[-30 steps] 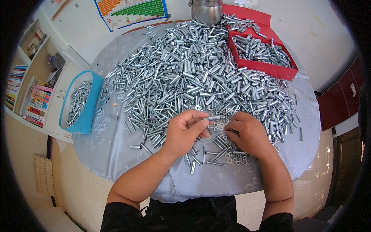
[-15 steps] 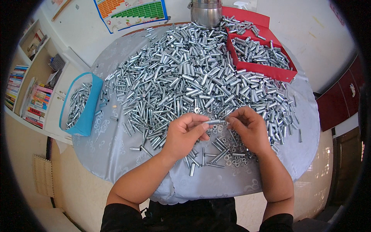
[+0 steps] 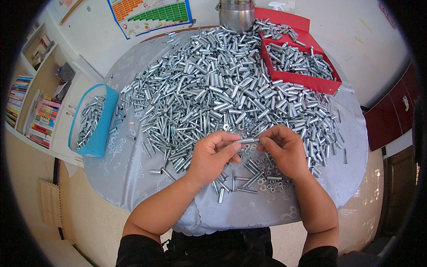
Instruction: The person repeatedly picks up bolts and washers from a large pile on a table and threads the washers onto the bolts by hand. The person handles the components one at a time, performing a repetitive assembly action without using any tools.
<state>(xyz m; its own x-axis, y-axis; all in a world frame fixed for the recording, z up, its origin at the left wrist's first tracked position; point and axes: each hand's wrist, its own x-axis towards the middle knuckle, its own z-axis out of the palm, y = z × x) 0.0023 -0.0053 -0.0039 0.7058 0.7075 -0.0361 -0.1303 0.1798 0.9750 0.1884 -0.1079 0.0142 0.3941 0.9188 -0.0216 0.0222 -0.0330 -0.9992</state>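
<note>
Between my hands, just above the table, lies a silvery expansion bolt [image 3: 245,140], roughly level. My left hand [image 3: 213,153] pinches its left end between thumb and fingers. At its right end the fingertips of my right hand [image 3: 284,149] are closed; whether they hold a small nut or washer there is hidden. Beyond both hands spreads a large heap of metal sleeves and bolts [image 3: 209,89]. Below my right hand are loose washers and nuts [image 3: 272,184], with several long bolts [image 3: 254,179] beside them.
A red box [image 3: 302,82] full of finished-looking bolts stands at the back right, its lid also bearing some. A blue bin [image 3: 101,133] with metal parts is at the left. Behind the heap stands a steel pot [image 3: 237,17]. A grey cloth [image 3: 147,191] covers the round table.
My right hand's fingertips have shifted slightly left and changed their grip at the bolt's right end. My left hand stays nearly still with the bolt.
</note>
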